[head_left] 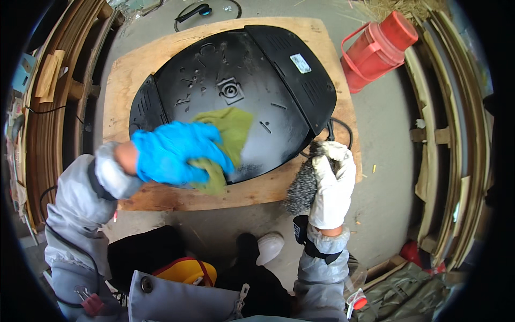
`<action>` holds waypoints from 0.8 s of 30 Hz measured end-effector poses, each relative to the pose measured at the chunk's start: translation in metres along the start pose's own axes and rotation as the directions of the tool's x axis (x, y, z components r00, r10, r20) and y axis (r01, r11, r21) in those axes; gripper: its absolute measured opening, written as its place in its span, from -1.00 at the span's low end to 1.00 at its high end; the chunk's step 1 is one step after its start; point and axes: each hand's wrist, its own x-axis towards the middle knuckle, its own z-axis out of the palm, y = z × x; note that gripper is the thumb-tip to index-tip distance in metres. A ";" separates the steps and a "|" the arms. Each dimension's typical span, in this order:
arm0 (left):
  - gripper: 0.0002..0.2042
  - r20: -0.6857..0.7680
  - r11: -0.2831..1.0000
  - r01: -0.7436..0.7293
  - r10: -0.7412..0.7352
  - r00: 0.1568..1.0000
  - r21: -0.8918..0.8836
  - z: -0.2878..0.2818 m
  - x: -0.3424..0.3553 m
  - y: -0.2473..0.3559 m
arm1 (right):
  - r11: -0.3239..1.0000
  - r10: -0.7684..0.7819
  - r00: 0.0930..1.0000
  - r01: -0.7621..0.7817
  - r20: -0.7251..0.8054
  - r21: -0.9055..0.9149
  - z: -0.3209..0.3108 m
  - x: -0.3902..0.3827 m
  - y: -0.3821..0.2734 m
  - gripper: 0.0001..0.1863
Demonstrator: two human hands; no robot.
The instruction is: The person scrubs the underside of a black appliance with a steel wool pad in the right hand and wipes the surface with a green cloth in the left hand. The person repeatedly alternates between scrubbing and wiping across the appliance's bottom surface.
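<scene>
We see the left hand (174,153), in a blue glove, pressed flat on a yellow-green cloth (228,139), fingers spread over it and partly gripping the near fold. Cloth lies on the near-centre of a black appliance housing (252,70), a rounded shell w/ vents at left and right ends, a square fitting approx. mid-surface and a small label toward the far right. Housing sits on a plywood board (131,72), which rests on the concrete floor (383,134).

Right hand (333,185), in a white glove, is closed around a grey steel-wool pad (302,188), held at the near right edge of the housing, just over the board's near right corner. A black cable (343,129) loops out beside it.

Far right: red jug w/ handle (375,51) on the floor, well apart from the board. Curved wooden strips (456,134) stacked right; more wood left. Far side: black cord loop (206,11).
</scene>
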 end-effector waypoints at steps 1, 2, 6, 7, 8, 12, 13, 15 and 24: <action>-0.57 -0.188 1.000 0.017 -0.016 0.982 0.007 -0.008 -0.011 -0.007 | 0.981 -0.138 0.989 0.144 0.056 -0.129 0.007 0.008 -0.009 -0.79; -0.58 -0.396 1.000 -0.009 0.020 0.918 0.030 -0.015 -0.022 -0.017 | 0.925 -0.263 0.957 0.287 0.126 -0.250 0.015 0.012 -0.015 -0.76; -0.55 -0.685 0.967 0.114 -0.242 0.687 -0.228 -0.017 -0.045 -0.066 | 0.493 -0.310 0.741 0.661 0.595 -0.566 0.054 0.028 -0.013 -0.55; -0.55 -0.715 0.980 0.067 -0.183 0.675 -0.188 -0.014 -0.045 -0.076 | 0.421 -0.326 0.721 0.690 0.612 -0.589 0.062 0.031 -0.008 -0.53; -0.55 -0.759 0.990 0.073 -0.140 0.636 -0.122 -0.009 -0.045 -0.084 | 0.353 -0.237 0.722 0.687 0.650 -0.635 0.068 0.036 -0.005 -0.50; -0.52 -0.836 0.980 0.198 -0.123 0.535 -0.018 0.007 -0.040 -0.096 | 0.431 -0.297 0.686 0.717 0.664 -0.548 0.062 0.069 -0.003 -0.81; -0.52 -0.849 0.979 0.204 -0.108 0.517 0.000 0.008 -0.039 -0.096 | 0.623 -0.231 0.751 0.603 0.619 -0.498 0.054 0.082 -0.006 -0.85; -0.51 -0.871 0.974 0.221 -0.070 0.487 0.045 0.007 -0.038 -0.094 | 0.559 -0.337 0.814 0.577 0.473 -0.596 0.034 0.103 -0.009 -0.84; -0.54 -0.869 0.935 0.327 -0.047 0.493 0.135 0.009 -0.031 -0.096 | 0.476 -0.236 0.791 0.601 0.565 -0.642 0.065 0.200 0.035 -0.89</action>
